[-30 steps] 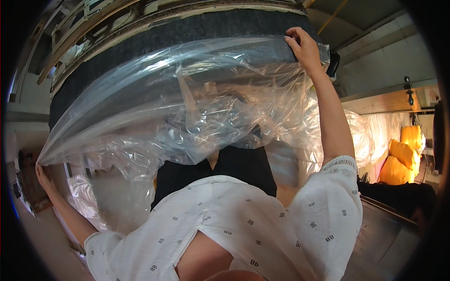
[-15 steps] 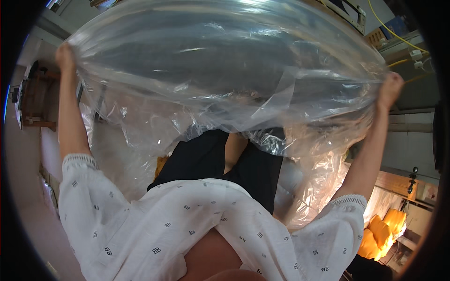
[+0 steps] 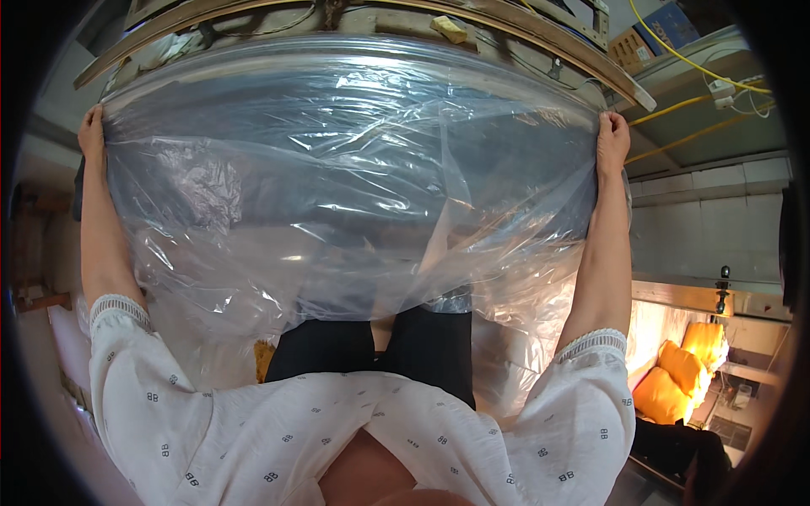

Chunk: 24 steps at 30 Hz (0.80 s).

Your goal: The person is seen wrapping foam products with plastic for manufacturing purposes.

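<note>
Clear plastic sheet (image 3: 354, 194) stretched wide in front of the person, held up at chest-to-head height between both raised arms. Landmark is the sheet itself.

Left hand (image 3: 91, 135) at the sheet's upper left corner, fingers curled shut on the film edge. Right hand (image 3: 612, 142) at the upper right corner, also closed on the edge, fingers wrapped over the top. Both grips narrow, pinching film, nothing else in them.

The sheet looks like a large bag or cover: thin, transparent, glossy, heavily creased, with bright glare patches near its top. Lower part hangs loose and bunches in folds down toward the person's dark trousers (image 3: 380, 354). Something dark shows blurrily through its upper half, can't tell what.

Handling judgement: very light, fully limp, no stiffness, so it needs two well-apart holds to stay open. Slippery film, likely to slide through a loose pinch; gather a fold at the corners or the top hem. Tears or stretches if snagged on edges.

Above the sheet: a wooden beam or frame (image 3: 540, 46), rough. Right of the sheet: yellow cables (image 3: 700, 101) and a grey tiled wall (image 3: 717, 228). Below right: orange-yellow cushions (image 3: 675, 379). White patterned short-sleeved top (image 3: 253, 430) below the sheet.
</note>
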Tool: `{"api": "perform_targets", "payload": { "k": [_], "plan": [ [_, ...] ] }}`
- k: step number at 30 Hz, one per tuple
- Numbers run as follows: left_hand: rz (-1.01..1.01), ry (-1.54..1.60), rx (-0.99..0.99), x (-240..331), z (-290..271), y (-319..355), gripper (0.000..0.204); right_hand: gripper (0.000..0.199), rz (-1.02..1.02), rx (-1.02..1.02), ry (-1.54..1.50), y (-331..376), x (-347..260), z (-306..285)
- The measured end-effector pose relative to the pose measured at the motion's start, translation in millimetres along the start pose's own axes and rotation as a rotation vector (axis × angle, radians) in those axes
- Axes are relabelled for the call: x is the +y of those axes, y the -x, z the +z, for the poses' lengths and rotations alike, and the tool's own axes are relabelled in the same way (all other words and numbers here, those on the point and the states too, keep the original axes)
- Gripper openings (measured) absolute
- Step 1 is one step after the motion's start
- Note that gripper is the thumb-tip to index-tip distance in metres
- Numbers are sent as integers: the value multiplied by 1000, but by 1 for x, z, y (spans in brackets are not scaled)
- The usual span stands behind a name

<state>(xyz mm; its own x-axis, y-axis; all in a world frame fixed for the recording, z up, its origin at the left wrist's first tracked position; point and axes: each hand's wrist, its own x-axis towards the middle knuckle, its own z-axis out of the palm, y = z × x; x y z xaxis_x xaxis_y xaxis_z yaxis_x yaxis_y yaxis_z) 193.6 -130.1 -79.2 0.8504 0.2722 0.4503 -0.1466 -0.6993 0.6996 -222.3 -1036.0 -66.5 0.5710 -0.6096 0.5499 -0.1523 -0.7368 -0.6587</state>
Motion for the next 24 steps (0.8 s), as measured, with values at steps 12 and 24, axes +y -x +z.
{"api": "perform_targets", "payload": {
  "k": [12, 24],
  "plan": [
    [-68, -194, 39, -7, 15, -35, 55, 38, 41, 174, 253, -6, -17, 6],
    [-211, 183, 291, -56, -4, -55, 39, 36, 114, 347, -22, -22, 12, 8]
  ]
}}
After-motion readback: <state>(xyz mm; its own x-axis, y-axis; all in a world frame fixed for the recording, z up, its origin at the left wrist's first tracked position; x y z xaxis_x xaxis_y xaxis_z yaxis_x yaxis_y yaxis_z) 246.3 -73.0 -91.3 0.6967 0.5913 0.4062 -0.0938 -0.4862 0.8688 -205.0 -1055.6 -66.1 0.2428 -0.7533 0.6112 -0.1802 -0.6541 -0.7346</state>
